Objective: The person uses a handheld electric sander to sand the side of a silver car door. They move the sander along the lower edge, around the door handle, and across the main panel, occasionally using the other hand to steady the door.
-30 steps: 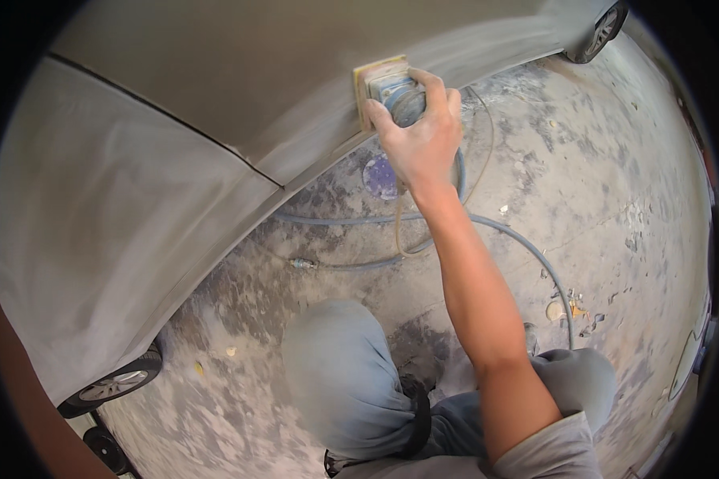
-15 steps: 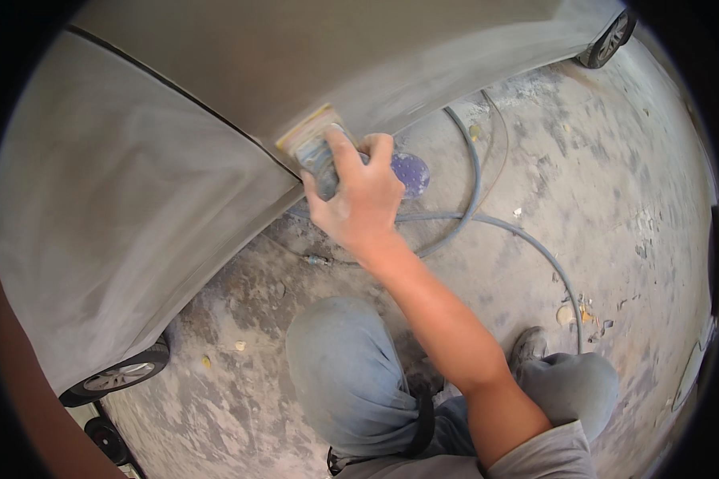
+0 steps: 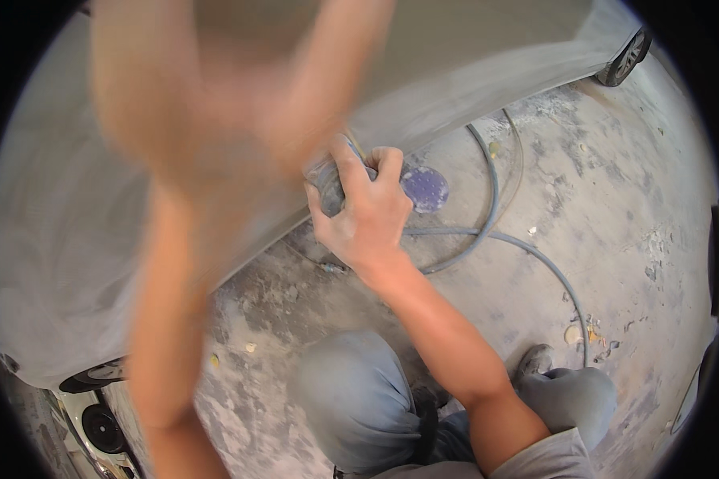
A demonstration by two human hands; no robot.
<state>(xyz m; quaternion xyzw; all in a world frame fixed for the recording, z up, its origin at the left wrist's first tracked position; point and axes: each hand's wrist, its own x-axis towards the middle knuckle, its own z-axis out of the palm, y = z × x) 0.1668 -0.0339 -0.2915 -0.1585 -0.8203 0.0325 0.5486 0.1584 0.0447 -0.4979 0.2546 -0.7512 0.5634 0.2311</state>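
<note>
Sander (image 3: pixel 331 197) low on the car panel (image 3: pixel 487 56) | right hand (image 3: pixel 367 211) pinching it between thumb and fingers | left hand (image 3: pixel 232 132) newly in my view, blurred, thumb spread from fingers | I judge the sanding still rests on the right alone for now

The right hand (image 3: pixel 369 209) covers most of the sander (image 3: pixel 332 193), so its contact with the car (image 3: pixel 487 60) cannot be seen. Above and left of the sander, the left hand (image 3: pixel 224 112) is one smear, its fingertips cut off by the top edge (what they touch, if anything, cannot be told). Below and right of the sander, the hose (image 3: pixel 537 251) vanishes behind a knee (image 3: pixel 571 399); scraps (image 3: pixel 593 335) beside it are too small to identify.
</note>
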